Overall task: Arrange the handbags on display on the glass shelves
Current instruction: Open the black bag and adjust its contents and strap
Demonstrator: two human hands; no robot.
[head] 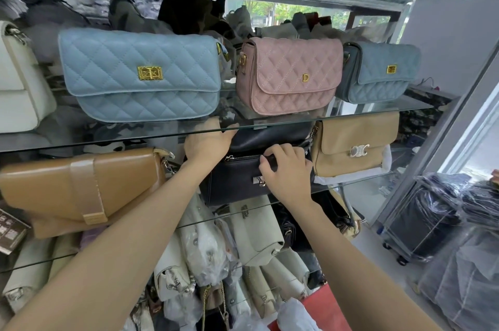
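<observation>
Smooth black leather handbag (243, 182) in 2 hands

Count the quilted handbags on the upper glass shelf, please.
3: a light blue bag at left, a pink bag in the middle, a darker blue bag at right. Others may be hidden behind.

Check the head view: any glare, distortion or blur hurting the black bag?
Head view: wide-angle bend bows the glass shelf edge; reflections clutter the glass behind; daylight blows out the right edge; black bag stays sharp but dark, detail poor; left hand and right hand crisp.
</observation>
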